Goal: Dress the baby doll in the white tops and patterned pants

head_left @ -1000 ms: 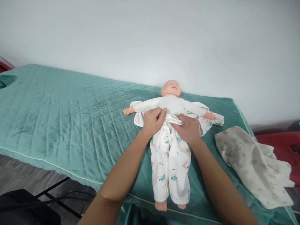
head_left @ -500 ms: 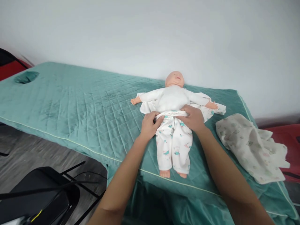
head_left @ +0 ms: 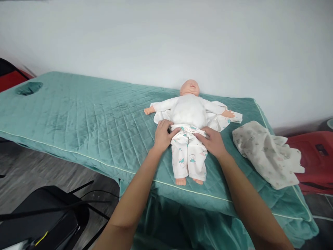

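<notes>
A baby doll [head_left: 189,107] with a white cloth body lies on its back, arms spread and head toward the wall. White printed pants [head_left: 184,158] cover its legs, and its bare feet stick out below the cuffs. At the waistband's left side, my left hand [head_left: 164,135] pinches the fabric between thumb and fingers. My right hand [head_left: 212,139] grips the same waistband on the right, with its thumb over the front. Under the doll's back and arms lies a spread white printed shirt [head_left: 218,121].
The doll rests on a green quilted massage bed [head_left: 104,118] against a white wall [head_left: 166,41]. A crumpled printed cloth [head_left: 267,156] lies near the bed's right end. Beyond that end stands a red case-like object [head_left: 312,152]. A black chair [head_left: 49,208] is at lower left.
The view has shifted slightly, so the doll and cloth appear further left. My hands keep hold of the waistband, which sits about the same at the doll's waist.
</notes>
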Motion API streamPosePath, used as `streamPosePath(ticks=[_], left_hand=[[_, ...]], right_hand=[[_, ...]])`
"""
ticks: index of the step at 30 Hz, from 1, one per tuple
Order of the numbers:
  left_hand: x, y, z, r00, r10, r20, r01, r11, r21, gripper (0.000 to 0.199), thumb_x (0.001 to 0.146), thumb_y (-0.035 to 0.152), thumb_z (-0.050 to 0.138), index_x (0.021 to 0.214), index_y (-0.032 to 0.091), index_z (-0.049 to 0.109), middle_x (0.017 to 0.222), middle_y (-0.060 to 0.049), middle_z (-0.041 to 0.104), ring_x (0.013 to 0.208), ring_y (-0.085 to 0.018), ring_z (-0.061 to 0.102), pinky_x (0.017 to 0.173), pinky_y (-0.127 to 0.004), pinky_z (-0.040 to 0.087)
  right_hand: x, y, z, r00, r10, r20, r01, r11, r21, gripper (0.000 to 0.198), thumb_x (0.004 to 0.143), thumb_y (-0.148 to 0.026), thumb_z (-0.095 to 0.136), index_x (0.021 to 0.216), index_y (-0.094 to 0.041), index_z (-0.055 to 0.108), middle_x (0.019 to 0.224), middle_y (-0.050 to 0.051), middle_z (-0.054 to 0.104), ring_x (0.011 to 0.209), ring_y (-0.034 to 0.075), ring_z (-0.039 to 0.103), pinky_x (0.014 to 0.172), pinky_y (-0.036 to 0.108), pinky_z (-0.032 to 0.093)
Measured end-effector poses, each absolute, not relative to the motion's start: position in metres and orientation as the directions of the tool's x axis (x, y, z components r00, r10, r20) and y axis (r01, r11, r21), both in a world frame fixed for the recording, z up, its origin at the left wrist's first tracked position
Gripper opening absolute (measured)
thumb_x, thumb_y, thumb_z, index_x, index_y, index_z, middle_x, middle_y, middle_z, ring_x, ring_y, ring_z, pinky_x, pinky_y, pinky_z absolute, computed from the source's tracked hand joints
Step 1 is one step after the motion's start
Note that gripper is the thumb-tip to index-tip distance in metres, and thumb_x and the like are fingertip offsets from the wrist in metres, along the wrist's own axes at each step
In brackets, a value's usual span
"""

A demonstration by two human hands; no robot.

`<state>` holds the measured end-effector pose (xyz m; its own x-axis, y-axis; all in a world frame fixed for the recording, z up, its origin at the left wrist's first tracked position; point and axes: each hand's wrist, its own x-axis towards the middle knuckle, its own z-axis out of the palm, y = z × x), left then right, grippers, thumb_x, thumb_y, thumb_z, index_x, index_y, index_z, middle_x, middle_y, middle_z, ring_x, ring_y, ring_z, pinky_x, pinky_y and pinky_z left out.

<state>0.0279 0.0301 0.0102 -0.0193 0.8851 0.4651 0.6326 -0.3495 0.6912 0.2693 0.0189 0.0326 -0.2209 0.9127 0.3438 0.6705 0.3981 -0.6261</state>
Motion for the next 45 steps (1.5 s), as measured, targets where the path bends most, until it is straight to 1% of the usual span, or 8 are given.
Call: streamPosePath(ticks=[7, 13, 20, 28, 34, 38, 42, 45], left_hand=[[0.025, 0.025, 0.008, -0.043, 0.927, 0.373, 0.489, -0.306, 0.817, 0.024, 0.087, 0.04, 0.069, 0.095, 0.022, 0.056, 0.11, -0.005, 0.059, 0.094, -0.016, 0.057, 0.083, -0.03, 0.047], [0.03, 0.025, 0.008, -0.098, 0.977, 0.19, 0.265, -0.159, 0.951, 0.033, 0.084, 0.045, 0.071, 0.105, 0.021, 0.059, 0.101, -0.003, 0.065, 0.085, -0.014, 0.061, 0.077, -0.027, 0.05], [0.033, 0.055, 0.014, -0.137, 0.97, 0.201, 0.092, -0.19, 0.977, 0.033, 0.08, 0.041, 0.074, 0.101, 0.021, 0.059, 0.102, -0.003, 0.063, 0.091, -0.014, 0.061, 0.083, -0.027, 0.05], [0.023, 0.096, 0.01, -0.121, 0.939, 0.321, 0.177, -0.298, 0.938, 0.027, 0.084, 0.038, 0.07, 0.107, 0.024, 0.062, 0.115, -0.004, 0.059, 0.109, -0.018, 0.057, 0.093, -0.03, 0.05], [0.021, 0.096, 0.008, -0.123, 0.92, 0.371, 0.322, -0.317, 0.892, 0.019, 0.084, 0.037, 0.071, 0.092, 0.022, 0.064, 0.119, -0.006, 0.047, 0.114, -0.019, 0.053, 0.085, -0.028, 0.051], [0.022, 0.075, 0.01, -0.092, 0.92, 0.381, 0.411, -0.314, 0.856, 0.024, 0.084, 0.041, 0.072, 0.083, 0.019, 0.062, 0.126, -0.008, 0.046, 0.114, -0.02, 0.052, 0.092, -0.033, 0.051], [0.021, 0.039, 0.008, -0.003, 0.905, 0.425, 0.448, -0.379, 0.81, 0.032, 0.09, 0.045, 0.064, 0.076, 0.018, 0.06, 0.127, -0.01, 0.047, 0.125, -0.022, 0.049, 0.112, -0.039, 0.042], [0.019, 0.019, 0.005, 0.073, 0.906, 0.416, 0.46, -0.401, 0.792, 0.03, 0.089, 0.048, 0.065, 0.084, 0.018, 0.059, 0.131, -0.011, 0.047, 0.129, -0.023, 0.048, 0.116, -0.041, 0.04]], right_hand=[[0.287, 0.03, 0.023, -0.242, 0.92, 0.309, 0.647, 0.39, -0.655, 0.049, 0.091, -0.065, 0.054, 0.069, -0.021, 0.052, 0.069, 0.0, 0.053, 0.069, 0.018, 0.053, 0.065, 0.03, 0.041], [0.286, 0.027, 0.024, -0.214, 0.96, 0.178, 0.495, 0.264, -0.828, 0.041, 0.084, -0.061, 0.065, 0.088, -0.02, 0.059, 0.08, -0.001, 0.058, 0.075, 0.017, 0.052, 0.065, 0.028, 0.043], [0.276, 0.037, 0.028, -0.16, 0.971, 0.178, 0.328, 0.223, -0.918, 0.046, 0.076, -0.055, 0.076, 0.103, -0.021, 0.06, 0.095, 0.0, 0.062, 0.089, 0.018, 0.057, 0.076, 0.028, 0.047], [0.251, 0.07, 0.032, -0.058, 0.996, 0.073, 0.455, 0.091, -0.886, 0.051, 0.071, -0.064, 0.075, 0.095, -0.021, 0.06, 0.093, 0.001, 0.064, 0.088, 0.022, 0.057, 0.078, 0.033, 0.044], [0.249, 0.072, 0.03, -0.046, 0.992, 0.116, 0.493, 0.123, -0.861, 0.049, 0.074, -0.065, 0.07, 0.088, -0.02, 0.059, 0.086, 0.001, 0.061, 0.081, 0.02, 0.053, 0.073, 0.032, 0.04], [0.251, 0.072, 0.027, -0.056, 0.989, 0.14, 0.504, 0.149, -0.85, 0.046, 0.076, -0.065, 0.069, 0.084, -0.021, 0.057, 0.084, 0.0, 0.059, 0.081, 0.02, 0.053, 0.074, 0.032, 0.041], [0.251, 0.077, 0.016, -0.042, 0.954, 0.298, 0.516, 0.276, -0.811, 0.038, 0.077, -0.056, 0.069, 0.077, -0.022, 0.054, 0.099, 0.005, 0.058, 0.095, 0.023, 0.056, 0.089, 0.037, 0.044], [0.251, 0.077, 0.012, -0.005, 0.895, 0.445, 0.575, 0.367, -0.731, 0.03, 0.078, -0.048, 0.069, 0.074, -0.022, 0.053, 0.107, 0.009, 0.055, 0.106, 0.026, 0.055, 0.099, 0.041, 0.043]])
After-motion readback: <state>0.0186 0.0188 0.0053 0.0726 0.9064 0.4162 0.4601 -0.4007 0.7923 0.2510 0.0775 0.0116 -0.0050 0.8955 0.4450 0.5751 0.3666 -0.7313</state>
